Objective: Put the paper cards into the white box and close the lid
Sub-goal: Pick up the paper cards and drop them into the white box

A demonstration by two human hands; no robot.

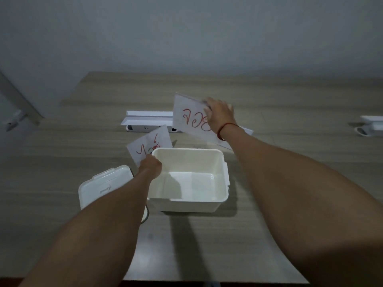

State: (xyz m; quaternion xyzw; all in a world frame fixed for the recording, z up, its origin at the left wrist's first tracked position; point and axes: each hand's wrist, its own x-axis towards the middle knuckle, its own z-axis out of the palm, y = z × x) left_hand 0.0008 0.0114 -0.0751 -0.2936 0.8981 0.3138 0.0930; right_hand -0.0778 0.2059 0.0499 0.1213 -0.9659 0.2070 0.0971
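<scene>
Standing open near the front middle of the wooden table (290,96), one white box (189,180) shows a bare inside, with no card in it. Its one lid (104,186) lies off to the box's left, flat on the table and partly under the left forearm. Two paper cards are in view in the head camera, each in one hand. The left hand (149,165) is closed on the lower edge of the smaller card (149,143), which carries red and green marks and stands tilted just behind the box's far left corner. The right hand (219,114) is closed on the right part of the larger card (191,117), which bears red writing and is held up off the table beyond the box's far right corner; whether there is more than one sheet in that hand cannot be told. A red band (224,129) circles the right wrist. Behind the cards one long white open case (148,119) lies across the table, and a second white object (371,125) sits at the far right edge of the table, cut off by the frame. A grey wall (186,34) rises behind.
</scene>
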